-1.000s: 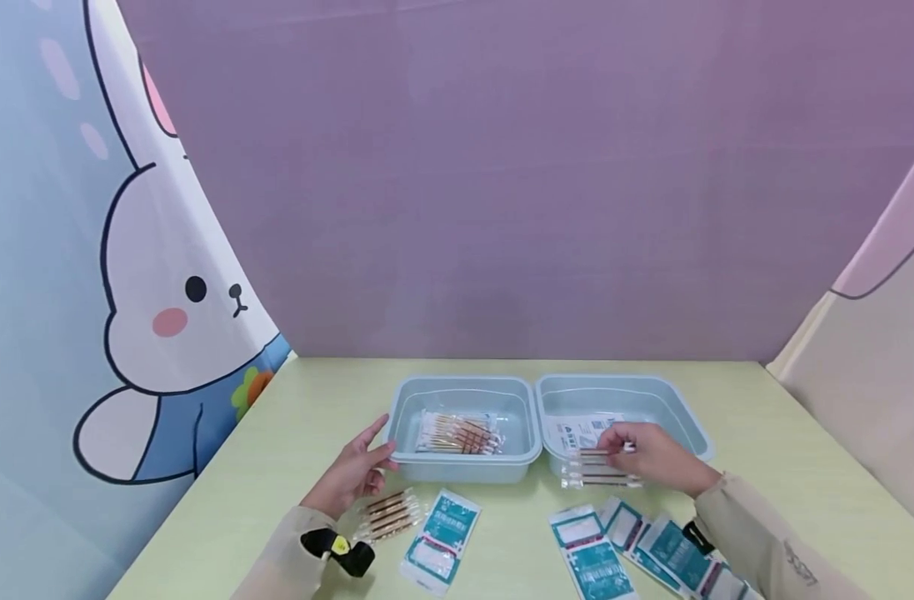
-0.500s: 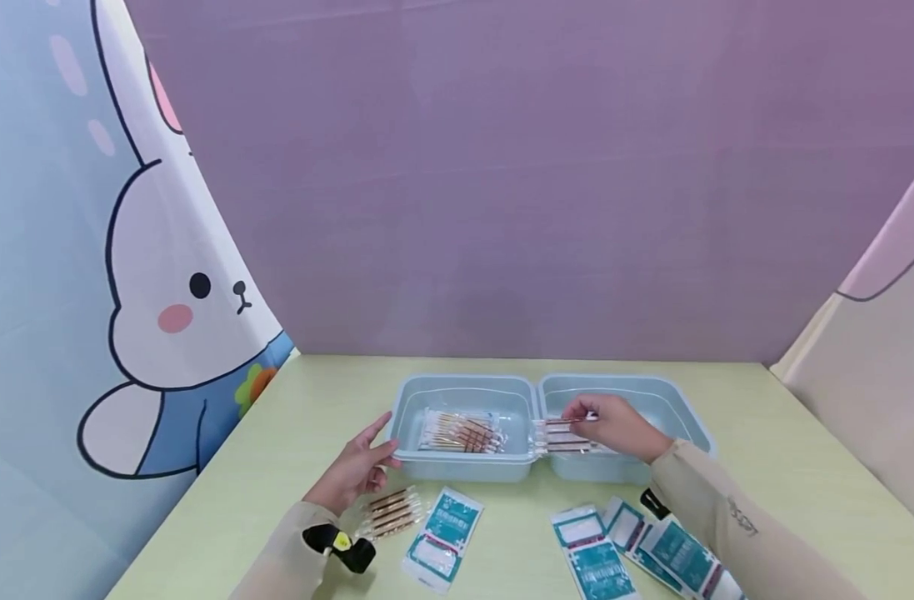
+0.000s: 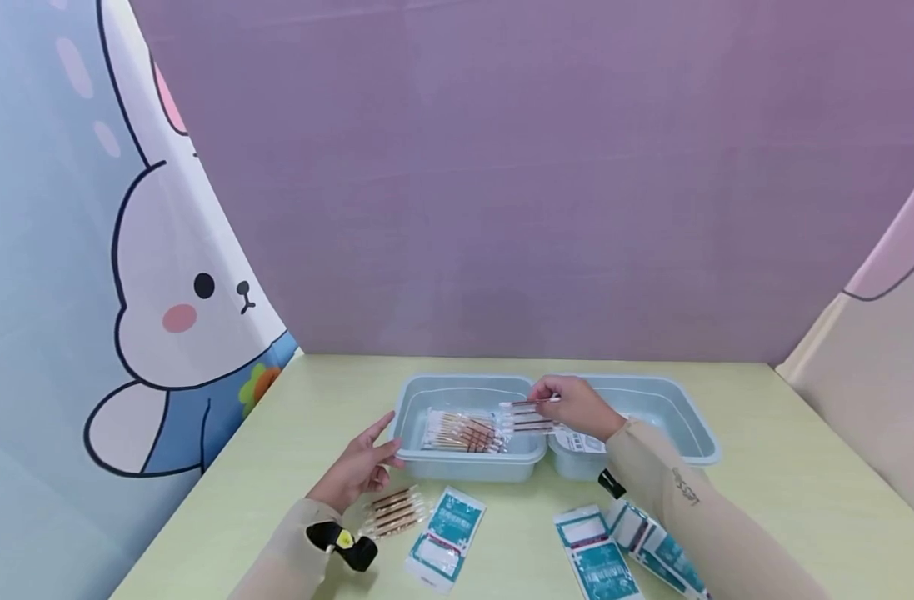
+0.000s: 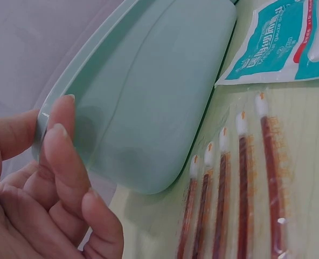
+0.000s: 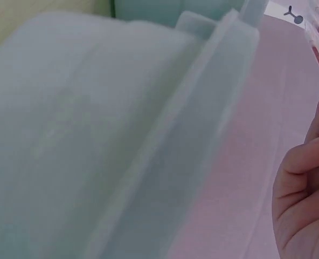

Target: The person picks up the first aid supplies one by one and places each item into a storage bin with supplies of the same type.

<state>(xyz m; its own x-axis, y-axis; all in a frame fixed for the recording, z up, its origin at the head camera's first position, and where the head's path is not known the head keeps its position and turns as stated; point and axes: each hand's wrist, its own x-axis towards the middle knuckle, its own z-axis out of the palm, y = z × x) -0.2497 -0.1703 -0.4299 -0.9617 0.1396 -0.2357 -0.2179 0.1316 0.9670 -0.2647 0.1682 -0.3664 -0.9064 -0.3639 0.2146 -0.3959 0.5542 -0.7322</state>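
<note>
My right hand (image 3: pixel 576 406) pinches the end of a clear strip pack of brown-stemmed cotton swabs (image 3: pixel 526 418). That pack hangs over the right side of the left pale blue plastic basin (image 3: pixel 467 470). My left hand (image 3: pixel 357 472) holds the basin's left rim between thumb and fingers; the left wrist view shows the grip on the rim (image 4: pixel 55 102). Inside the basin lie more swab packs (image 3: pixel 457 430). Another pack of brown swabs (image 3: pixel 392 512) lies on the table just below my left hand. The right wrist view catches only part of my right hand (image 5: pixel 307 189).
A second pale blue basin (image 3: pixel 670 417) adjoins on the right, with a white printed packet (image 3: pixel 580 442) partly visible inside. Teal-and-white gauze packets lie in front: one on the left (image 3: pixel 445 537), one at centre right (image 3: pixel 597 554), others (image 3: pixel 655 546) partly under my right sleeve.
My right hand has moved left with the swab pack, from the front of the right basin, over it, to the left basin. My left hand has stayed at the rim.
</note>
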